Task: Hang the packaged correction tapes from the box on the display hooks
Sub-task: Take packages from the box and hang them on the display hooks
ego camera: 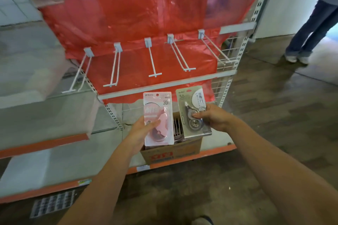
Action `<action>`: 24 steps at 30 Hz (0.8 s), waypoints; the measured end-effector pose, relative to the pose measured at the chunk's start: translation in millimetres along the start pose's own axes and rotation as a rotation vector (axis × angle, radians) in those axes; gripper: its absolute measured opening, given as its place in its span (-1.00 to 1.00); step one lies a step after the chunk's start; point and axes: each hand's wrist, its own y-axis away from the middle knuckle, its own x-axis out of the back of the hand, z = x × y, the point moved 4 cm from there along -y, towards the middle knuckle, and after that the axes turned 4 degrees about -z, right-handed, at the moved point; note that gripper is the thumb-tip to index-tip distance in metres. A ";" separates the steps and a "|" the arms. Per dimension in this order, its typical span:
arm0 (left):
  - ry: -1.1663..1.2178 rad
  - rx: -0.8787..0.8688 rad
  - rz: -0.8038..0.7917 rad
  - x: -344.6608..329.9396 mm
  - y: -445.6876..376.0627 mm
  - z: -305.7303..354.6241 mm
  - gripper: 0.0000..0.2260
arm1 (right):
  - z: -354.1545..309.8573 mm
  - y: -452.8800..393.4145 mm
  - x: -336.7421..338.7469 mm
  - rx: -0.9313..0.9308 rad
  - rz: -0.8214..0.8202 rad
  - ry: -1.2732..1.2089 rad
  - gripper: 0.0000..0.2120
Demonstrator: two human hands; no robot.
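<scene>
Two packs up, both above the open brown cardboard box [172, 153] on the shelf: left hand [140, 129] grips pink carded correction tape [158, 118], right hand [213, 117] pinches grey one [193, 113]. Pick done, hanging next: thread pack hole onto a bare white wire hook [152, 60].

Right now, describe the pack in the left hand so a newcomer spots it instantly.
Below the red-backed display rack with its row of empty white hooks, find the cardboard box on the lowest shelf. In front of it the left hand holds the pink correction tape pack, marked 30; its neighbour, the grey pack, reads 36.
</scene>
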 end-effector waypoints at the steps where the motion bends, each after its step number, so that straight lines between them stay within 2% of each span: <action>1: -0.001 0.000 -0.015 -4.0 8.7 7.9 -0.59 | -7.7 8.9 -4.1 0.005 0.002 0.003 -0.79; 3: -0.004 -0.014 -0.034 -10.3 22.7 24.1 -0.60 | -24.2 24.9 -12.1 0.027 -0.005 0.009 -0.77; 7: 0.008 -0.085 -0.073 -25.7 44.7 66.0 -0.77 | -61.3 54.1 -22.3 0.092 0.009 -0.007 -0.73; 15: -0.057 -0.234 -0.160 -63.3 64.1 159.6 -0.74 | -145.1 103.6 -23.7 0.270 0.090 -0.009 -0.57; 18: -0.071 -0.283 -0.204 -79.8 60.6 182.6 -0.63 | -165.3 119.7 -16.6 0.331 0.117 -0.020 -0.51; 24: -0.199 -0.385 -0.293 -118.2 43.5 211.8 -0.79 | -190.4 147.9 12.2 0.499 0.186 -0.017 -0.69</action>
